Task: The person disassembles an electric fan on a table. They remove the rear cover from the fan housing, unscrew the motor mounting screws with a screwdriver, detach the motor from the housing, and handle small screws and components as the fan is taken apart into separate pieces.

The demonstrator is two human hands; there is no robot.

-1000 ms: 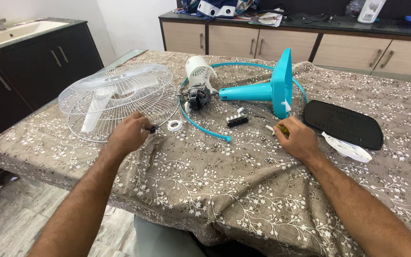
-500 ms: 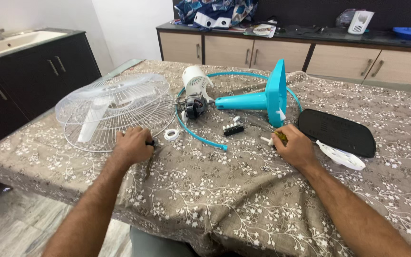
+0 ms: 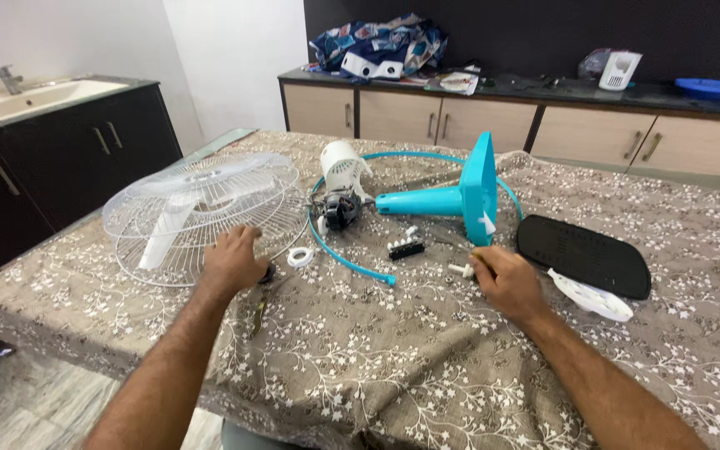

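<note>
Left hand (image 3: pixel 233 260), fingers curled, rests on the floral brown tabletop (image 3: pixel 393 367) over a small black part (image 3: pixel 268 272), touching the white wire fan guard (image 3: pixel 197 212); whether it grips the part cannot be told. Right hand (image 3: pixel 506 282), loosely closed, pinches a small white plastic peg (image 3: pixel 461 270) below the turquoise fan stand (image 3: pixel 447 198).

The left hand (image 3: pixel 232 260) rests on the tabletop (image 3: pixel 393 367), fingers curled at the rim of the white grille (image 3: pixel 197 212), with a white ring (image 3: pixel 299 257) just right of it. The right hand (image 3: pixel 506 282) lies beside a small white peg (image 3: pixel 461 270). Between and beyond the hands lie the motor (image 3: pixel 342 200), teal hoop (image 3: pixel 352 265) and teal stand (image 3: pixel 460 198). A black panel (image 3: pixel 583 254) sits right of the right hand.
</note>
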